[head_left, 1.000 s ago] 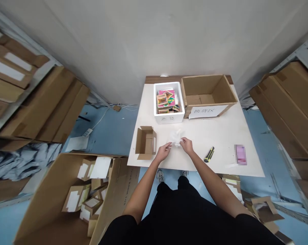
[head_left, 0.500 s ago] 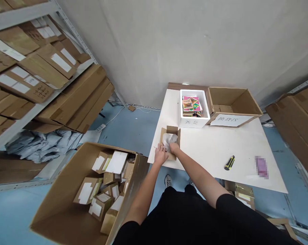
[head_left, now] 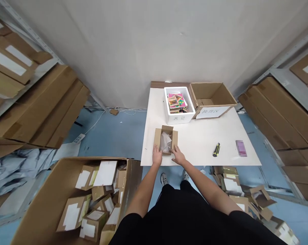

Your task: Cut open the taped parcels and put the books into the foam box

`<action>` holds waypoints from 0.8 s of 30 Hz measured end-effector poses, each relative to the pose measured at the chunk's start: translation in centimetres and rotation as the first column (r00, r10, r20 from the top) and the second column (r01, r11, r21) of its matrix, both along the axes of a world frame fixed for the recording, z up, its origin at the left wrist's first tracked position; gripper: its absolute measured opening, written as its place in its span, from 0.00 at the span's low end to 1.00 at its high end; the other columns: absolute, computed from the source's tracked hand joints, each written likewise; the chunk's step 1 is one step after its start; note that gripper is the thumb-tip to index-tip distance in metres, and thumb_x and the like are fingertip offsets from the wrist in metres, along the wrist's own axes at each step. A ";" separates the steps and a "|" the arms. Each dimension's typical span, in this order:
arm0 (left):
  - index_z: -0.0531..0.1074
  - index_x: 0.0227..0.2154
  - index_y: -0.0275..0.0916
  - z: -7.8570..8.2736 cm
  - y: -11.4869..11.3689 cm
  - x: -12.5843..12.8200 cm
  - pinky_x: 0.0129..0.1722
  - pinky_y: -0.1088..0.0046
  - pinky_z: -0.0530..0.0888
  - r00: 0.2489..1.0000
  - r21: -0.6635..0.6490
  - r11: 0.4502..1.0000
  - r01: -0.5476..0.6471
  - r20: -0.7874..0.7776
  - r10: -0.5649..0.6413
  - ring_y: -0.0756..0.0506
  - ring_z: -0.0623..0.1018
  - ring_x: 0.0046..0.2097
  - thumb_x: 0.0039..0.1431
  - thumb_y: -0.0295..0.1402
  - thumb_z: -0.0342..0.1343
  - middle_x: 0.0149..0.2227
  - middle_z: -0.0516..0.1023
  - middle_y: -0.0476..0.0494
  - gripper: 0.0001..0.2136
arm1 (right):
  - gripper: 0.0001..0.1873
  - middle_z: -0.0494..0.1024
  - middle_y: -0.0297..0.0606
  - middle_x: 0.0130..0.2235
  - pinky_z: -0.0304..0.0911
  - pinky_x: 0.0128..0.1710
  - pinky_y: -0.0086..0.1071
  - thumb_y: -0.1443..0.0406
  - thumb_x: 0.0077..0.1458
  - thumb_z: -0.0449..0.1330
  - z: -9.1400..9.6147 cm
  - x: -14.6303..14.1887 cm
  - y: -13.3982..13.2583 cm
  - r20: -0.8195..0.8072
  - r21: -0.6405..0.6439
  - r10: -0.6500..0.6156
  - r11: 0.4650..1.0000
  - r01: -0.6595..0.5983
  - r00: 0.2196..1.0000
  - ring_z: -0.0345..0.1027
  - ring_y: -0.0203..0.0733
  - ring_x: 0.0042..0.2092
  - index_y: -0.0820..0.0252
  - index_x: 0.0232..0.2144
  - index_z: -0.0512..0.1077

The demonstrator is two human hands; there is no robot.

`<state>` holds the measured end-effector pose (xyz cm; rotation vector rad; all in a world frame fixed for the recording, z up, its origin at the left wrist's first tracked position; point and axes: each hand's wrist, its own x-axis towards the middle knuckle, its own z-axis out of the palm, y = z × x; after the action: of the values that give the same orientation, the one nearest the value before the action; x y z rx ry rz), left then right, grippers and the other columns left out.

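A small cardboard box [head_left: 157,136] with raised flaps sits on the white table, near its front edge. Inside it lies a crumpled translucent whitish wrapping [head_left: 165,141]; what it may cover is hidden. My left hand [head_left: 157,156] lies with outstretched fingers against the box's left flap. At the near right corner of the box, my right hand [head_left: 178,156] touches the right flap, its fingers apart. Neither hand is on the wrapping.
A white foam box [head_left: 180,118] with colourful printed packs and a labelled carton [head_left: 229,98] stand at the back. Right lie a black-yellow box cutter [head_left: 216,149] and a pixelated purple item [head_left: 241,148]. A large carton [head_left: 41,197] of parcels stands left; shelves flank both sides.
My right hand has come out of the small box to its right flap. The wrapping now lies lower inside. My view has turned to the right.
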<state>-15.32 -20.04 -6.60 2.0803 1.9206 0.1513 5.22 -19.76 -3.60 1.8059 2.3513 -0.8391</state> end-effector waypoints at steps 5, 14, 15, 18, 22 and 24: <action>0.83 0.41 0.42 2.7 0.9 1.5 0.65 0.48 0.70 0.997 0.117 0.991 0.063 0.042 -0.068 0.31 0.63 0.74 0.66 0.28 0.59 0.70 0.69 0.34 0.08 | 0.22 0.46 0.49 0.79 0.60 0.69 0.50 0.70 0.62 0.64 -0.5 1.8 -0.1 -0.112 0.132 -0.112 0.983 0.127 0.987 0.43 0.56 0.78 0.56 0.58 0.76; 0.83 0.41 0.44 9.2 2.5 13.5 0.65 0.42 0.69 0.964 0.419 0.885 0.203 0.070 -0.255 0.30 0.66 0.72 0.69 0.29 0.58 0.69 0.71 0.35 0.08 | 0.08 0.52 0.47 0.77 0.53 0.71 0.61 0.71 0.63 0.61 4.3 13.3 -1.6 -0.240 0.515 -0.254 0.785 0.345 0.937 0.45 0.61 0.77 0.59 0.40 0.80; 0.83 0.41 0.44 9.8 2.7 15.9 0.66 0.42 0.68 0.953 0.446 0.865 0.230 0.077 -0.293 0.30 0.65 0.72 0.69 0.29 0.58 0.68 0.71 0.35 0.08 | 0.08 0.52 0.46 0.77 0.55 0.71 0.59 0.71 0.63 0.60 4.8 15.5 -2.1 -0.267 0.537 -0.278 0.752 0.382 0.923 0.45 0.60 0.77 0.59 0.40 0.80; 0.83 0.43 0.43 11.1 2.7 24.1 0.67 0.43 0.68 0.906 0.494 0.815 0.304 0.115 -0.407 0.31 0.64 0.72 0.70 0.29 0.57 0.68 0.72 0.33 0.09 | 0.10 0.54 0.44 0.77 0.55 0.72 0.59 0.72 0.62 0.60 6.3 23.0 -4.2 -0.334 0.579 -0.369 0.646 0.498 0.867 0.43 0.59 0.77 0.58 0.41 0.81; 0.83 0.47 0.43 12.1 0.9 36.8 0.67 0.44 0.66 0.828 0.483 0.765 0.425 0.134 -0.545 0.31 0.60 0.74 0.70 0.29 0.58 0.69 0.69 0.32 0.10 | 0.11 0.50 0.42 0.78 0.52 0.73 0.58 0.71 0.60 0.61 7.5 34.5 -9.1 -0.389 0.566 -0.505 0.529 0.632 0.771 0.39 0.57 0.78 0.58 0.43 0.82; 0.82 0.49 0.45 12.5 -0.8 43.4 0.68 0.44 0.64 0.774 0.431 0.732 0.528 0.111 -0.624 0.30 0.59 0.75 0.68 0.29 0.60 0.70 0.69 0.33 0.11 | 0.12 0.48 0.40 0.79 0.50 0.73 0.59 0.71 0.61 0.62 7.7 40.1 -12.6 -0.398 0.544 -0.585 0.470 0.695 0.707 0.38 0.57 0.78 0.57 0.44 0.82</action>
<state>28.10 -20.88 5.89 2.6582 1.0684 0.6480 45.31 -32.34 4.07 3.1703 2.1675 -0.0839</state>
